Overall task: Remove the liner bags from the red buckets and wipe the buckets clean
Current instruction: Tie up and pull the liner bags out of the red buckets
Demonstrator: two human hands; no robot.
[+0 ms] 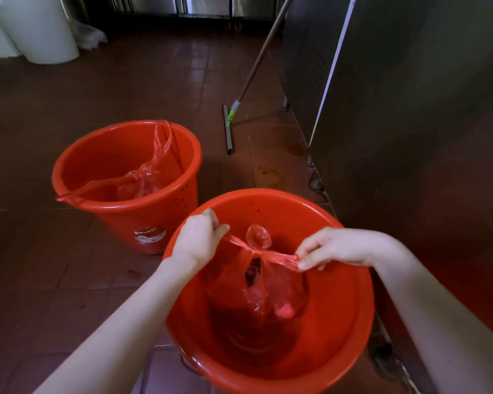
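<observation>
Two red buckets stand on the tiled floor. The near bucket [350, 322] sits below me and holds a red liner bag [265, 291] bunched at its bottom. My left hand [198, 240] grips one twisted handle of that bag and my right hand [333, 247] pinches the other; the handles are stretched apart over a knot in the middle. The far bucket [97, 155] at the left holds a second red liner bag [143, 180], knotted, with its handles looped over the rim.
A floor squeegee [228, 129] with a long pole leans against a steel cabinet [410, 137] on the right. A white bin [37, 29] stands at the back left. Brown floor tiles [54, 265] surround the buckets.
</observation>
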